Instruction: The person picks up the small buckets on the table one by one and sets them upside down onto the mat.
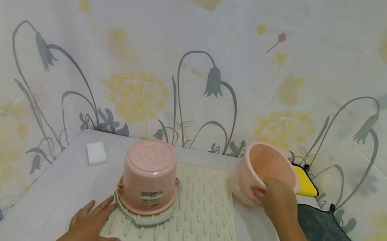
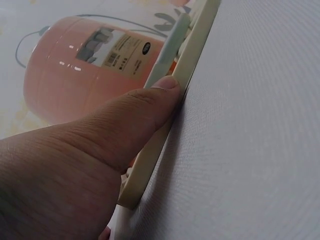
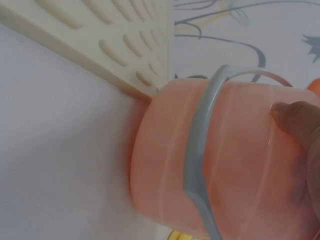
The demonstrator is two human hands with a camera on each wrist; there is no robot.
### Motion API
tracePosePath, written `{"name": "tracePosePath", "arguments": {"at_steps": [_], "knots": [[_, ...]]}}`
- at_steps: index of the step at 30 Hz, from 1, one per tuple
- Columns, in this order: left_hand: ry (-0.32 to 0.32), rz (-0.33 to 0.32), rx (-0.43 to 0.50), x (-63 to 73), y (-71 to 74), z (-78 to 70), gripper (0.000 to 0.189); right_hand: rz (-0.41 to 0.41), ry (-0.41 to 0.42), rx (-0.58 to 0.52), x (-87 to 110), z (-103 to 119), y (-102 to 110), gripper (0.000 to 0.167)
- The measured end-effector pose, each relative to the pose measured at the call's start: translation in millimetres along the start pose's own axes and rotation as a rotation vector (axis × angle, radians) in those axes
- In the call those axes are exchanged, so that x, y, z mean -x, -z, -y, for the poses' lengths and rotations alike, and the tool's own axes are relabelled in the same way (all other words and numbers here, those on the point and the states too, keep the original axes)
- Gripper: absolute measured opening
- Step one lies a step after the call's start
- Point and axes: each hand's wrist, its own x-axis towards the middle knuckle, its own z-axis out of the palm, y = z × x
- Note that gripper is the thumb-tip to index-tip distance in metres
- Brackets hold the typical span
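Note:
My right hand (image 1: 279, 201) grips the near rim of a pink bucket (image 1: 250, 173), which tilts with its mouth toward me beside the drying mat's right edge. In the right wrist view its grey handle (image 3: 196, 150) hangs against the wall, and my thumb (image 3: 297, 120) presses on the outside near the rim. A second pink bucket (image 1: 149, 162) stands upside down on the left of the cream drying mat (image 1: 201, 220), its label facing me. My left hand (image 1: 88, 225) lies with fingers spread at the mat's front left corner. In the left wrist view, its thumb (image 2: 150, 102) touches the mat's edge.
A white sponge (image 1: 96, 153) lies at the back left of the white-covered table. At the right are a dark grey cloth (image 1: 326, 230) and a yellow one with black edging (image 1: 307, 181), partly behind the tilted bucket. A flower-patterned curtain (image 1: 208, 33) encloses the back and sides.

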Motion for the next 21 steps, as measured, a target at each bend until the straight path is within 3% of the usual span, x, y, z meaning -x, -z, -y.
{"name": "tracePosePath", "arguments": {"at_steps": [5,13,21], "knots": [[-0.004,-0.004,0.0,0.9,1.1,-2.0,0.115,0.002,-0.015,-0.034,4.6,9.4,3.9,0.055],[0.003,0.001,0.019,2.3,2.6,-4.6,0.114,-0.124,-0.015,-0.065,18.1,19.2,4.7,0.061],[0.006,0.004,0.001,0.2,1.6,-3.7,0.114,-0.101,-0.175,-0.155,33.6,34.2,6.5,0.055]]}}
